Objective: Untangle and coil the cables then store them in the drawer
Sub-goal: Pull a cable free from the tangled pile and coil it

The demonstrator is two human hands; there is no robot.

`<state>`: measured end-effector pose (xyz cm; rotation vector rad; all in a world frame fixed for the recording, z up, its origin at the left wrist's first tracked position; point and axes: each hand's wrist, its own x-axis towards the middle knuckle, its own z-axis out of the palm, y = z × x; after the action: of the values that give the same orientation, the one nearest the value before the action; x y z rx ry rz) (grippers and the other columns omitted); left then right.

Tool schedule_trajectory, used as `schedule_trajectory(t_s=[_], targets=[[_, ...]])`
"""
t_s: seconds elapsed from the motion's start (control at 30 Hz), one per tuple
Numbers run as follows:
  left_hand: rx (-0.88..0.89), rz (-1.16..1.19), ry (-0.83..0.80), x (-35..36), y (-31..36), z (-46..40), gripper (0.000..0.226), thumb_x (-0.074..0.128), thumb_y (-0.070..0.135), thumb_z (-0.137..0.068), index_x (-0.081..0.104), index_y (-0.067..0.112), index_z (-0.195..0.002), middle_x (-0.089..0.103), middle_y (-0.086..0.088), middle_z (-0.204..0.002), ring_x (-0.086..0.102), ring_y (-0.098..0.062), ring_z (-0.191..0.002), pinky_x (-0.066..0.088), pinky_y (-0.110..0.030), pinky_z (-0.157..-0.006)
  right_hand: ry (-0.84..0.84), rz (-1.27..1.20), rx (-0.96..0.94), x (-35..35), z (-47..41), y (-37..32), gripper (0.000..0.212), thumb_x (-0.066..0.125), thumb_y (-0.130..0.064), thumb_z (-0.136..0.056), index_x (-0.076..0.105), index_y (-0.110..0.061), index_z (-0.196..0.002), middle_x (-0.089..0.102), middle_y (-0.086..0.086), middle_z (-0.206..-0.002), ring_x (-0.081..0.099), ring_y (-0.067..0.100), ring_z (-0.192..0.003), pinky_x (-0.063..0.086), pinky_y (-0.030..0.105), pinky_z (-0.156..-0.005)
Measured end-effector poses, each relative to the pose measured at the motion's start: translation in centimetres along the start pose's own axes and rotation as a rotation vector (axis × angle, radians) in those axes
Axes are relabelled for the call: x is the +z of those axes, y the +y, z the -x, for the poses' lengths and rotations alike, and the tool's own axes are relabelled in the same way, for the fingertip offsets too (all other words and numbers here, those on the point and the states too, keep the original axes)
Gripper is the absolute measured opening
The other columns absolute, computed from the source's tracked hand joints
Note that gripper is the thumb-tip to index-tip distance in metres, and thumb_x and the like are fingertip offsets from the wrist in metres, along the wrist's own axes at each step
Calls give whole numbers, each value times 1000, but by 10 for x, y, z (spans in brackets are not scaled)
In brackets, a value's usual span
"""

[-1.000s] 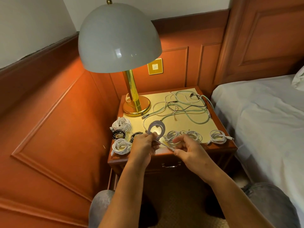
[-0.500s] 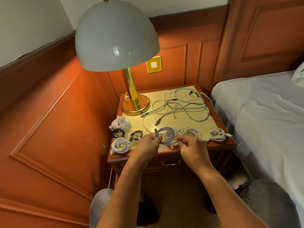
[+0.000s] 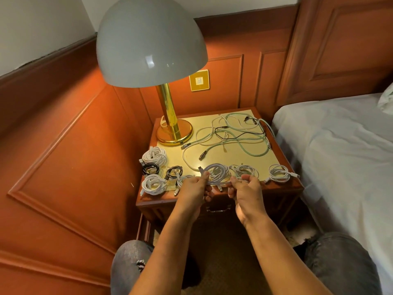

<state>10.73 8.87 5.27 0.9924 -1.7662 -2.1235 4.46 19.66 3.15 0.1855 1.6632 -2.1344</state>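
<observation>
Both hands pinch the same pale coil (image 3: 217, 173): left hand (image 3: 196, 189) has thumb and forefinger closed on its left edge, just under a connector end sticking up; right hand (image 3: 244, 189) has fingers curled round the right edge, where a strand runs across the bottom. The coil sits tilted at the front edge of the nightstand (image 3: 282, 188), between the hands. My read: two-point hold keeps the loops from springing open while the tail gets tucked or the bundle gets set down. Can't tell if it's touching the top or hovering just above.

Finished bundles line the front and left edge: white bundle (image 3: 154, 155), black bundle (image 3: 150, 168), second black bundle (image 3: 174, 172), white bundle at front-left corner (image 3: 153, 184), another white coil (image 3: 246, 171) just right of the held one, and one (image 3: 279, 173) near the right corner. Probably parked there to stay clear of the mess behind.

Loose tangle (image 3: 236, 136) of green, white and black leads still covers the back half, beside the lamp base (image 3: 174, 136). So roughly mid-task by my estimate.

Drawer (image 3: 219, 206) under the top looks closed, handle visible below the hands. Nothing stored yet as far as I can see.

Risk: letting go of one side lets the coil unwind into its neighbours.
</observation>
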Motion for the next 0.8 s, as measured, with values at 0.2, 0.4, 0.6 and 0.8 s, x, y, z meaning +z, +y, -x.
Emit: schedule_trajectory(t_s=[0.2,0.4,0.6,0.8], targets=[[42,61,66,5,-7,-3,30,50,23,-100,55,7,-76,50,-1,-55,50,-12,-47,36,-23,-46,8,-134,93,1,-4,4,13,56,-1,-94,53,-9,-104,62,9,-77,53,11,-56,44,26,-59],[110,17,83,4,-12,-5,30,53,24,-99,55,8,-74,53,1,-52,51,-13,-48,37,-23,-46,-17,150,44,1,-5,10,27,50,-2,-97,65,-12,-118,63,5,-85,48,7,-66,40,21,-59],[139,-22,50,4,-13,-5,29,53,22,-99,58,8,-74,55,4,-49,51,-13,-48,38,-22,-44,-182,440,-69,4,2,5,37,42,-2,-98,70,-21,-113,66,-7,-117,56,12,-116,45,36,-102],[73,-73,18,-3,-13,-4,29,54,20,-99,59,8,-73,53,-2,-55,49,-12,-46,36,-20,-42,-229,313,-155,-3,-1,-4,42,51,5,-95,60,-28,-120,70,5,-104,67,17,-98,53,27,-82]])
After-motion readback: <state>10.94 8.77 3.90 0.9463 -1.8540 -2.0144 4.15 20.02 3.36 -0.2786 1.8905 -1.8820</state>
